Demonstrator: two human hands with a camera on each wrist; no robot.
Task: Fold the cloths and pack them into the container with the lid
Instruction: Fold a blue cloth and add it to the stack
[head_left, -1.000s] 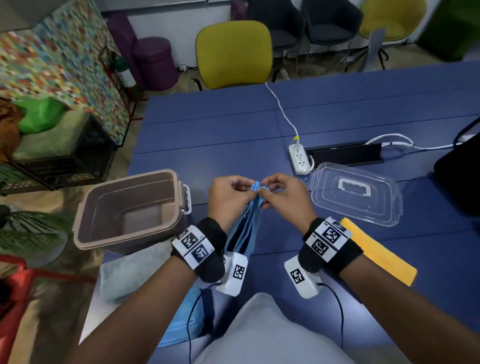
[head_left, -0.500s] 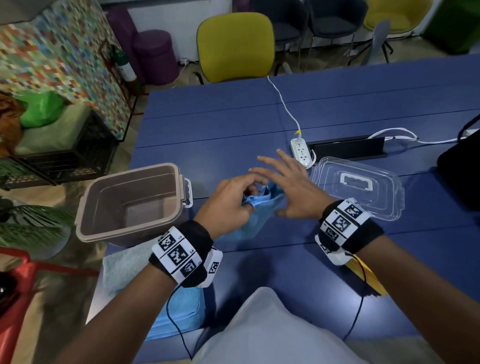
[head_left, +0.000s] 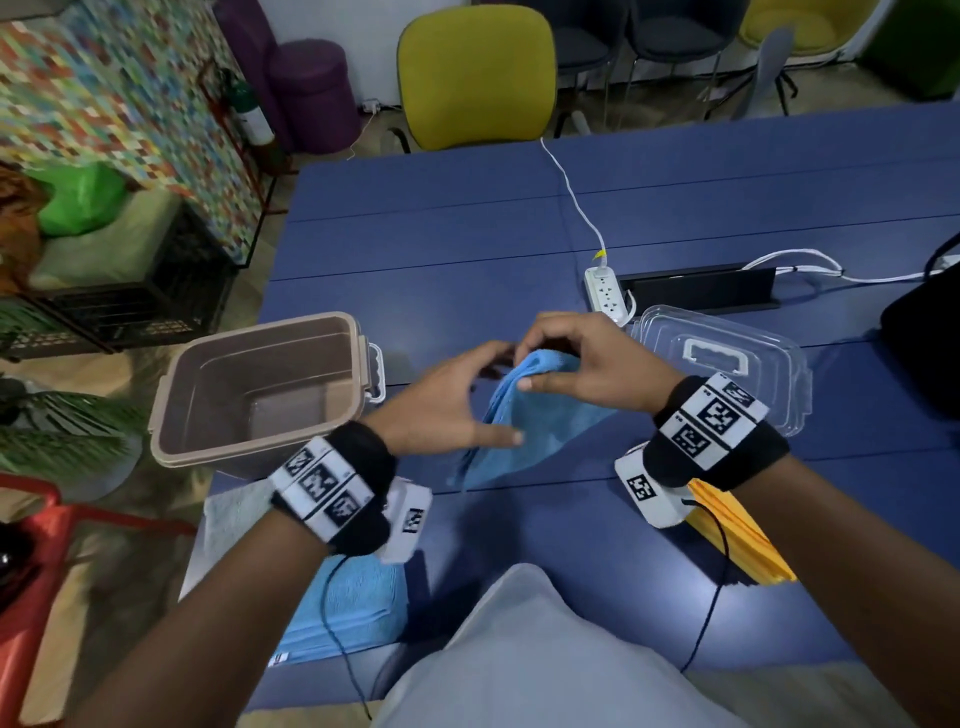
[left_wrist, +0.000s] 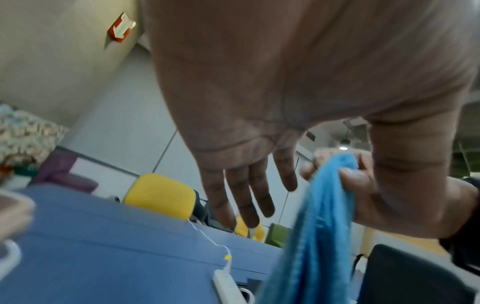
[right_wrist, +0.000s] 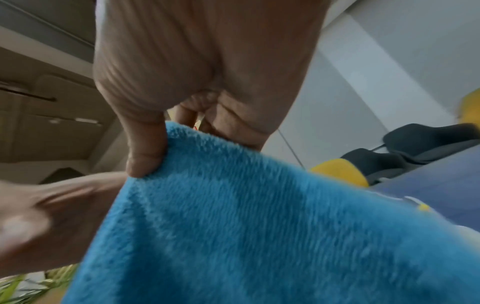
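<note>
My right hand (head_left: 531, 367) pinches the top fold of a blue cloth (head_left: 543, 423), lifting it while its lower part lies on the blue table. In the right wrist view the thumb (right_wrist: 145, 148) presses into the blue cloth (right_wrist: 259, 226). My left hand (head_left: 483, 400) hovers just left of the cloth with straight fingers (left_wrist: 246, 195), holding nothing; the blue cloth (left_wrist: 319, 226) hangs to their right. The brown container (head_left: 358, 343) stands empty on the left. Its clear lid (head_left: 779, 358) lies on the right.
A folded blue cloth (head_left: 353, 608) and a pale grey cloth (head_left: 234, 514) lie near the table's front left edge. A yellow cloth (head_left: 737, 540) lies under my right forearm. A white power strip (head_left: 605, 293) with cables sits beyond the hands; a black object (head_left: 924, 353) is far right.
Both hands first pinched the raised cloth. The left then held it low while the right opened. Now the right pinches the cloth's top and the left has let go.
</note>
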